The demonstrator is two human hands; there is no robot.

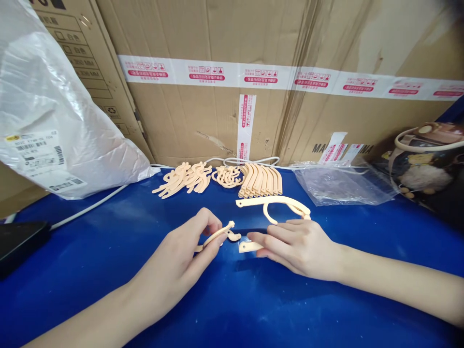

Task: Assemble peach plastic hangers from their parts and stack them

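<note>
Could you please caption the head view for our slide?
Over a blue table, the left hand holds curved cream parts, the right hand a bar.

Under both hands, a tabletop (232,309) is gleaming deep blue. The slim piece (218,234) in the left hand (181,251) is showing pale cream, as is the bar (250,247) under the right hand's (300,246) fingers. Just beyond the right hand, a curved arm (268,200) is matching that cream, while the stacked arms (261,180) farther off are looking peachier. Beyond both hands, brown cardboard (217,29) is wearing white tape (234,75) patterned with repeating pinkish-red labels. Beyond the left hand, a bag (54,111) is shining whitish.
</note>
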